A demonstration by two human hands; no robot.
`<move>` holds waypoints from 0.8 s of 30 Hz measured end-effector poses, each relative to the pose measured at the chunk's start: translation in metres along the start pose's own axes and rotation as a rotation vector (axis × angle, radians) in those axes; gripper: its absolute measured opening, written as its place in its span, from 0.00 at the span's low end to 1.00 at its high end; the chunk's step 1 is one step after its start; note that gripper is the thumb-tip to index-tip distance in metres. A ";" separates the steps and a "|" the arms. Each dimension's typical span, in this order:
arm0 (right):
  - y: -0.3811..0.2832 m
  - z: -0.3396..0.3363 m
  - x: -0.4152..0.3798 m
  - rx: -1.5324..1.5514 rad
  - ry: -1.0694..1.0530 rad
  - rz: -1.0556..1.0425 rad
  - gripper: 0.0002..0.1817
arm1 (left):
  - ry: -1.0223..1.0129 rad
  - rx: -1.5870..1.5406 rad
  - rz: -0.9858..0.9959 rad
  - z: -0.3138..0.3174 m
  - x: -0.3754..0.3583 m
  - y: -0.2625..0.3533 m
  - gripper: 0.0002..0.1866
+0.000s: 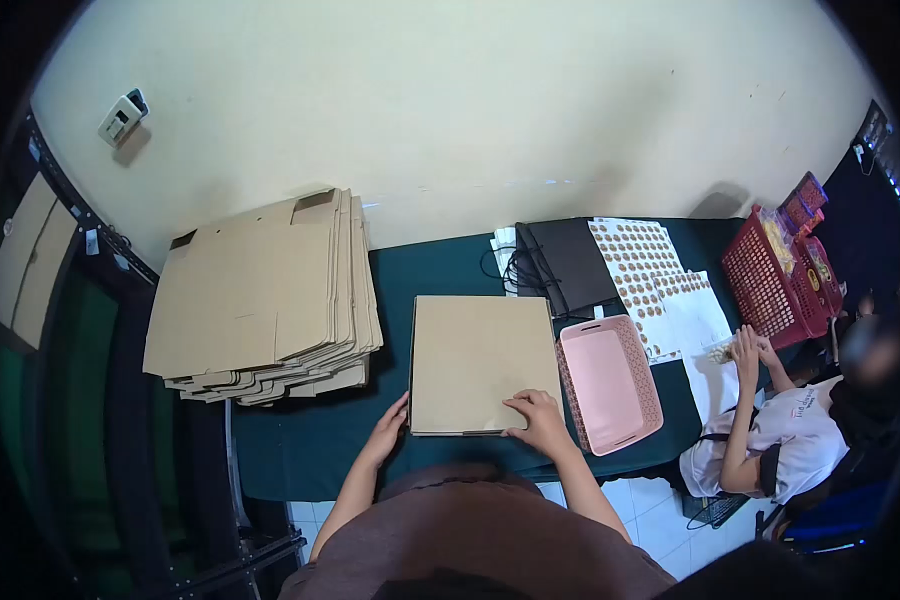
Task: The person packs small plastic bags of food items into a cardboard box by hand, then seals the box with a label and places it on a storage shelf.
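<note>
A closed, flat square cardboard box (482, 360) lies on the green-covered table (395, 265) in front of me. My left hand (384, 432) is at the box's lower left edge, its fingers against the side. My right hand (540, 422) rests on the lower right corner, with bent fingers on the top and the thumb at the front edge. Just right of the box is an empty pink basket (613, 385).
Folded cardboard boxes (255, 290) are stacked on the left. Sticker sheets (635, 260) and a black laptop-like object (565, 265) lie behind the basket. At the right, a co-worker (795, 435) sits near a red basket (765, 280).
</note>
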State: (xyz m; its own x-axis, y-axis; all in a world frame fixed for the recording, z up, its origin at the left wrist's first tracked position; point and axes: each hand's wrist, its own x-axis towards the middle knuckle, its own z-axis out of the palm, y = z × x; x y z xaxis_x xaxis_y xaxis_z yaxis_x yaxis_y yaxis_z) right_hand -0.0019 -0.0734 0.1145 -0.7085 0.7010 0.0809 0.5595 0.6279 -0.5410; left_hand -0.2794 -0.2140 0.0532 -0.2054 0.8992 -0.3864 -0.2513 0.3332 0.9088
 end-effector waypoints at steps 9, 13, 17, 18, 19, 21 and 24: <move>0.004 0.016 -0.001 0.057 -0.002 0.082 0.32 | 0.022 0.027 0.054 -0.002 0.005 -0.010 0.29; 0.006 0.024 0.003 0.063 0.079 0.091 0.37 | -0.012 0.074 0.038 -0.002 0.004 -0.015 0.38; 0.006 0.040 0.004 -0.083 0.107 0.129 0.43 | -0.016 0.200 0.076 -0.003 0.004 -0.017 0.47; 0.004 0.040 0.005 -0.088 0.106 0.155 0.45 | -0.019 0.214 0.084 -0.003 0.004 -0.019 0.47; 0.003 0.039 0.005 -0.090 0.108 0.156 0.45 | -0.021 0.214 0.085 -0.004 0.005 -0.021 0.47; 0.000 0.035 0.003 -0.184 0.135 0.168 0.45 | -0.038 0.189 0.095 -0.005 0.007 -0.023 0.48; 0.011 0.041 -0.007 -0.188 0.214 0.301 0.46 | -0.048 0.223 0.095 -0.005 0.007 -0.020 0.47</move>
State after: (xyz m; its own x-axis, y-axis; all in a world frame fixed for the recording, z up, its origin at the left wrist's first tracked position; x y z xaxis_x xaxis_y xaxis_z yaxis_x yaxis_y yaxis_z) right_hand -0.0078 -0.0853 0.0734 -0.4068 0.9049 0.1248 0.8112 0.4207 -0.4061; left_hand -0.2802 -0.2162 0.0313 -0.1712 0.9401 -0.2948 -0.0167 0.2964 0.9549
